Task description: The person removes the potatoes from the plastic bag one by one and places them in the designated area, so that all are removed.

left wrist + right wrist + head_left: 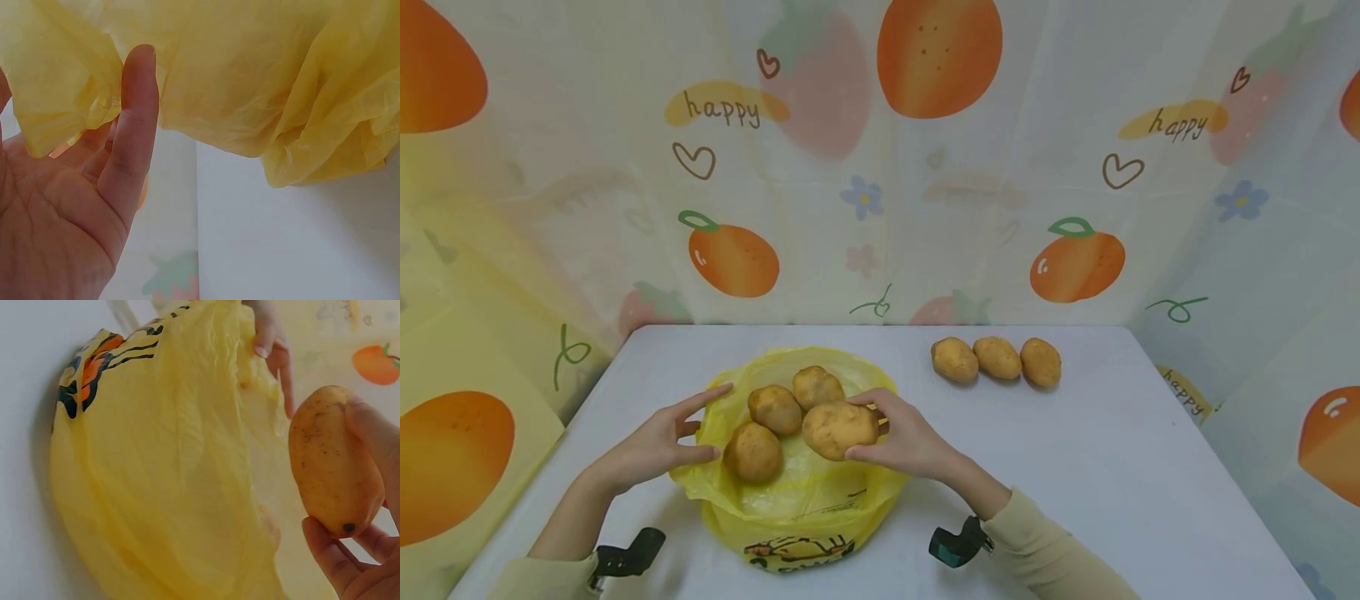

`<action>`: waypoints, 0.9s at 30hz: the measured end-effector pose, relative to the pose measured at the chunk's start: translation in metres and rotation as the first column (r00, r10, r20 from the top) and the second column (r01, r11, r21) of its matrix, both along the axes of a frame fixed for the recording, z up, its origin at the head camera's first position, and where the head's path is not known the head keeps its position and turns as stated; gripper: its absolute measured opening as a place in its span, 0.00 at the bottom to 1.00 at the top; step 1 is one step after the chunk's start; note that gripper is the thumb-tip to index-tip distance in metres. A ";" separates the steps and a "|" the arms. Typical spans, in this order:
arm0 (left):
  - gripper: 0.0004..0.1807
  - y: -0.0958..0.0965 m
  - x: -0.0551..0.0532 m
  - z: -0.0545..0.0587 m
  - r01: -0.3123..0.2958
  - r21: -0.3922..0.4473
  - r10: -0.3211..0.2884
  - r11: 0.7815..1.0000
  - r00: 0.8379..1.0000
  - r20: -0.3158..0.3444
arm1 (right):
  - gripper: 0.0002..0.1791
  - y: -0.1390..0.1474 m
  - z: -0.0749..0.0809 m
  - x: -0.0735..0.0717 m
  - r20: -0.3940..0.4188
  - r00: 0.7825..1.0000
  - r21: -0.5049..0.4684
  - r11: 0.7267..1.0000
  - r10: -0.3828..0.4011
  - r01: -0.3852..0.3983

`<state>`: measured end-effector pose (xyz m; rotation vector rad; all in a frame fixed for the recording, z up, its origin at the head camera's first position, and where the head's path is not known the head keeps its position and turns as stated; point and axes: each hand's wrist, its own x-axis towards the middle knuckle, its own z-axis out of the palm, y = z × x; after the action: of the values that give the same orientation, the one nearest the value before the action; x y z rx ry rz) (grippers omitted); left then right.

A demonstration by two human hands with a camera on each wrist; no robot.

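Centrally in the head view, the right hand (904,435) pinches a potato (837,431) by its right end, over the open mouth of a yellow plastic bag (790,518), long axis nearly left to right. At left, the left hand (651,443) touches the bag's edge, fingers extended and spread. Only the head view shows the three bagged potatoes (774,410) together; only the right wrist view shows the held potato's dark spot (349,527).

We see a white table (1075,467) and, behind it, a pale cloth (940,258) (printed with oranges (940,62) and flowers (862,198)).
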<state>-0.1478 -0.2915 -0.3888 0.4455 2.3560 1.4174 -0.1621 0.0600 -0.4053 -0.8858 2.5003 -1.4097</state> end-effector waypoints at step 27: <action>0.43 0.004 0.000 0.000 0.007 0.011 -0.007 1.000 1.000 0.008 | 0.32 0.066 -0.019 -0.011 0.214 0.897 -0.214 0.878 -0.386 0.429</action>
<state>-0.1481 -0.2876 -0.3890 0.4498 2.3394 1.4276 -0.1735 0.1256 -0.4244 -0.2484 2.5084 -1.8801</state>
